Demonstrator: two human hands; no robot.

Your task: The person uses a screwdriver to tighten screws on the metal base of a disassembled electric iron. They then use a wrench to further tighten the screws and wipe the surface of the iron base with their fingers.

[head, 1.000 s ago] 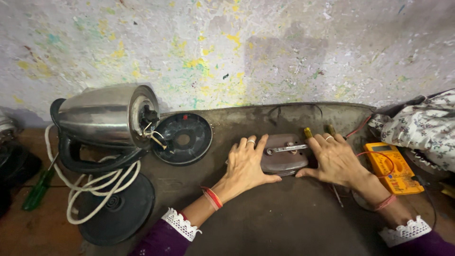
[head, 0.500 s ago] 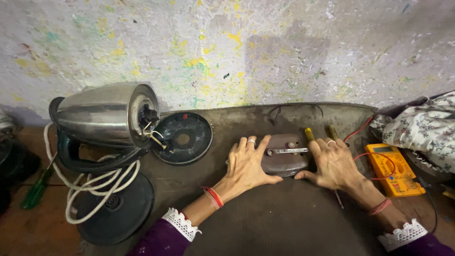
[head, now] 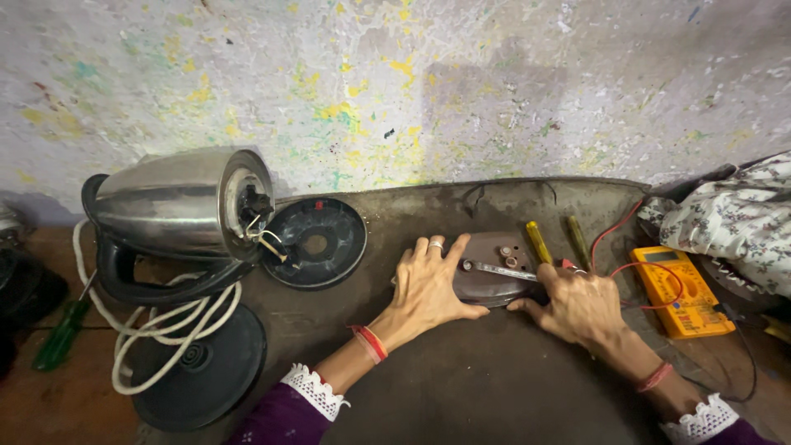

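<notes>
While left hand (head: 428, 288) lies flat, fingers spread, iron soleplate (head: 494, 280) sits between it and right hand (head: 577, 305), fingers loosely curled.

Left hand (head: 428, 284) flat, fingers spread, palm down; right hand (head: 581, 305) palm down, fingers curled.

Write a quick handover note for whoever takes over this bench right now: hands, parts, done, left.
Left hand rests flat on the dark oval plate, holding nothing. Right hand touches the plate's right end, by the metal strip.
Steel kettle lies on its side, bottom open, wires out; its round cover lies beside it.
Multimeter sits right.
Done: kettle opened. Left: the plate work and closing up, as far as visible.
</notes>
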